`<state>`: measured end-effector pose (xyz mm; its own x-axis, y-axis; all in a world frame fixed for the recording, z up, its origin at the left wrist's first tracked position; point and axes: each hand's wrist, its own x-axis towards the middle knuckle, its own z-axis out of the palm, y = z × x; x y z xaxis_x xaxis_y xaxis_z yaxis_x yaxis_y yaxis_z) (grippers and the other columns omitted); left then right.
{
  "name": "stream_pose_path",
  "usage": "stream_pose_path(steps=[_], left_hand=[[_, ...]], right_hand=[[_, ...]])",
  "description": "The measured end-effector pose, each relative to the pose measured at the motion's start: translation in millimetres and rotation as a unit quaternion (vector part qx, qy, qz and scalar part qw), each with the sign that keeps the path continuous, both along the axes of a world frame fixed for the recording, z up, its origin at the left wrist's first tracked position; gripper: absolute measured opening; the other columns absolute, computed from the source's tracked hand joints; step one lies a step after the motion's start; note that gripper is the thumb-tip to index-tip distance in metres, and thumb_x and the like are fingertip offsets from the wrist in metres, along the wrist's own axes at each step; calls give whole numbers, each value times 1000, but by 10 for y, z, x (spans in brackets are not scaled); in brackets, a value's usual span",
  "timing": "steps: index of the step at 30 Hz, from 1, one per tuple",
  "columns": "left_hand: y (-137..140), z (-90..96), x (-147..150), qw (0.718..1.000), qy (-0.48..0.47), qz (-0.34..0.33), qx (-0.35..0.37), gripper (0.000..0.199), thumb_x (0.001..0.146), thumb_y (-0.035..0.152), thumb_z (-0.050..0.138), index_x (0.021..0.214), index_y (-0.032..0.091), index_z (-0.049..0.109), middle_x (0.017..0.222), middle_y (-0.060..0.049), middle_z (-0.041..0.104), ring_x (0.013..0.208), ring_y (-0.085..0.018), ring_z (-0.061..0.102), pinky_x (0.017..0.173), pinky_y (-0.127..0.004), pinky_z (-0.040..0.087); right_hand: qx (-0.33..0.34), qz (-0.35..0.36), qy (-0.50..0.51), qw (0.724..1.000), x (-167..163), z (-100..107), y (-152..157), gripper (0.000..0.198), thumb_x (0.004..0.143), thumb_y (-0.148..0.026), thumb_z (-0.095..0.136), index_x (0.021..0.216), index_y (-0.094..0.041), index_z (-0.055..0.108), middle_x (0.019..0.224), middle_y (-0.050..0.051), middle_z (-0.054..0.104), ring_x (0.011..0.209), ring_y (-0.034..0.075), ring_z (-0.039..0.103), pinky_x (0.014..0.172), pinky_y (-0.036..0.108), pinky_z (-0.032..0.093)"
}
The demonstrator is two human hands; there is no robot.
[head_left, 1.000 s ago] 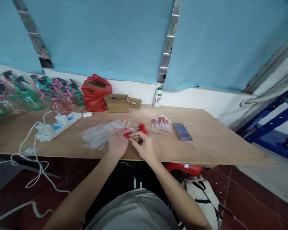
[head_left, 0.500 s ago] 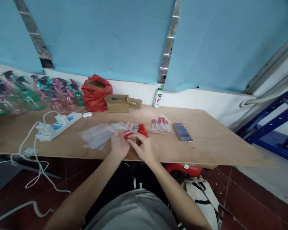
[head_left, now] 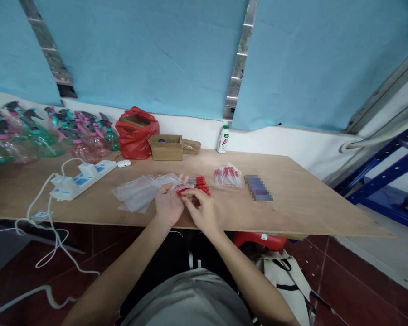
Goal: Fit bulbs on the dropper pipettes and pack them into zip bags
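In the head view, a small clear plastic bag (head_left: 181,190) with red-handled pieces inside lies across the fingers of my left hand (head_left: 168,207), palm up, its thumb raised off the bag. My right hand (head_left: 205,212) pinches the same bag from the right with thumb and forefinger. Just beyond the hands lies a pile of small screwdrivers (head_left: 201,183) with red handles and thin metal shafts, partly hidden by my right hand. Flat, clear plastic bags (head_left: 134,192) are spread to the left, and a filled bag of red-handled pieces (head_left: 227,175) rests at the right.
A phone (head_left: 258,188) lies on the wooden table (head_left: 313,203) at right. Along the wall stand a white bottle (head_left: 223,139), cardboard box (head_left: 166,149), red plastic bag (head_left: 136,136) and several spray bottles (head_left: 44,140). A power strip (head_left: 85,179) with trailing cables sits left.
My left thumb has lifted away from the bag, opening that hand somewhat. My right hand keeps its pinch with only a slight shift. Everything on the table stays put.
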<state>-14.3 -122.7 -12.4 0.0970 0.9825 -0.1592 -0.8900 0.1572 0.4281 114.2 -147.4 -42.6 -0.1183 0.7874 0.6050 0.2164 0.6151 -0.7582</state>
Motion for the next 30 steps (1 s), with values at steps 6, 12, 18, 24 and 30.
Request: stream_pose_path(steps=[6, 12, 18, 24, 30], left_hand=[[-7, 4, 27, 1000, 20, -9, -4, 56, 94, 20, 43, 147, 15, 58, 138, -19, 71, 109, -28, 77, 105, -50, 61], [-20, 15, 50, 1000, 22, 3, -6, 54, 95, 20, 42, 147, 14, 58, 137, -18, 73, 104, -26, 78, 104, -47, 61], [-30, 19, 44, 1000, 16, -3, 5, 55, 96, 20, 41, 148, 13, 58, 136, -18, 73, 106, -27, 78, 103, -48, 61], [-53, 34, 58, 1000, 21, -9, 2, 55, 94, 18, 41, 145, 14, 61, 129, -17, 76, 106, -27, 78, 103, -49, 62], [-78, 64, 101, 1000, 22, -12, -9, 54, 93, 17, 43, 143, 15, 62, 128, -16, 76, 111, -29, 77, 105, -51, 61]], right_hand=[[19, -1, -45, 999, 20, 34, -27, 18, 103, -26, 64, 109, -28, 80, 104, 4, 80, 89, 21, 71, 86, 35, 57], [4, 8, -35, 999, 9, 43, -30, 15, 102, -29, 65, 111, -24, 75, 100, 4, 78, 87, 20, 70, 84, 32, 56], [-18, -18, -14, 1000, 0, 59, -28, 12, 99, -32, 68, 103, -23, 75, 94, 4, 77, 85, 21, 70, 82, 32, 56], [-16, -20, -7, 1000, -9, 35, -25, 11, 98, -30, 70, 105, -24, 76, 97, 4, 80, 84, 21, 72, 81, 32, 57], [-36, -40, 11, 998, -24, 32, -35, 11, 96, -36, 75, 98, -25, 77, 94, 3, 82, 81, 21, 74, 79, 33, 58]])
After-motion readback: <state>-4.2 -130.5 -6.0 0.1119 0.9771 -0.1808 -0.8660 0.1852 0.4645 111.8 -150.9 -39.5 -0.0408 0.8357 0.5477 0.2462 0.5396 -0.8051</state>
